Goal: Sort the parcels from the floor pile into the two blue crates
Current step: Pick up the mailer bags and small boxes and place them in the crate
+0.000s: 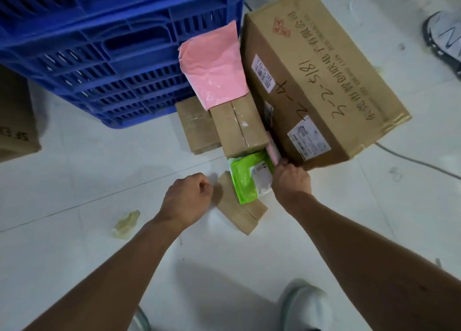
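Note:
A blue slatted crate stands at the upper left. The floor pile lies beside it: a pink mailer bag leaning on the crate, two small brown boxes, a green mailer bag on a flat brown box, and a large cardboard carton with handwriting. My right hand is closed at the right edge of the green bag, by a small pink packet wedged against the carton. My left hand is a fist just left of the flat box, holding nothing.
White tiled floor all around. A crumpled piece of clear tape lies at the lower left. Another cardboard box sits at the left edge. Another person's shoe is at the upper right; my own shoe is below.

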The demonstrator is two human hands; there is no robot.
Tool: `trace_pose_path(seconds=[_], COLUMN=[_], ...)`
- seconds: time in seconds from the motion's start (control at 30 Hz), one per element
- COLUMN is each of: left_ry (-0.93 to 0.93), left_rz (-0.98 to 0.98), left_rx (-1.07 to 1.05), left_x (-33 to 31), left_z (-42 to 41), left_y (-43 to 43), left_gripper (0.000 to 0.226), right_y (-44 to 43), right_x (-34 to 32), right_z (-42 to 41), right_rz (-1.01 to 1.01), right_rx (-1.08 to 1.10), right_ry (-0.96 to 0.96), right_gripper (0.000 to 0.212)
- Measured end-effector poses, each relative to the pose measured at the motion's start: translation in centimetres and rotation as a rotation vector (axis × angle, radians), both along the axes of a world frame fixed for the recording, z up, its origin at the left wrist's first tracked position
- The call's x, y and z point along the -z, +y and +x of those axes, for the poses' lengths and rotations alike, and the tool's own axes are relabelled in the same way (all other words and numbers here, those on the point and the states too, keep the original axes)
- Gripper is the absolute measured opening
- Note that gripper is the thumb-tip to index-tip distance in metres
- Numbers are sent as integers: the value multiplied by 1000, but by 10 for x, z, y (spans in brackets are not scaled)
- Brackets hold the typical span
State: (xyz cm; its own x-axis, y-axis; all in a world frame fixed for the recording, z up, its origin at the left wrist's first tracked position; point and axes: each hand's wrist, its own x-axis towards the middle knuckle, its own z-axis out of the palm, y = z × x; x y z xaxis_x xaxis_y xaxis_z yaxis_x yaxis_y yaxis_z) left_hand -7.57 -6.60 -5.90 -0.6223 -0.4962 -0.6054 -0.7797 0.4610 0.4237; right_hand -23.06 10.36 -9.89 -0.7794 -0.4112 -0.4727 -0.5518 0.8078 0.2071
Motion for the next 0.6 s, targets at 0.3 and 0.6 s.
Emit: trace_pose_path(seconds=[0.3, 0.6], left_ry=[-2, -6], left_rz=[-1, -115], left_rx=[4, 89], left_x=[-94, -258], left_z=[0, 9], left_y=[4, -13], left_gripper=[19, 17], right_y=[14, 19], right_x=[-102, -277], right_z=[19, 33], right_rz=[9, -51], right_rx=[-2, -179], right_ry=[-94, -101], right_gripper=[38, 38])
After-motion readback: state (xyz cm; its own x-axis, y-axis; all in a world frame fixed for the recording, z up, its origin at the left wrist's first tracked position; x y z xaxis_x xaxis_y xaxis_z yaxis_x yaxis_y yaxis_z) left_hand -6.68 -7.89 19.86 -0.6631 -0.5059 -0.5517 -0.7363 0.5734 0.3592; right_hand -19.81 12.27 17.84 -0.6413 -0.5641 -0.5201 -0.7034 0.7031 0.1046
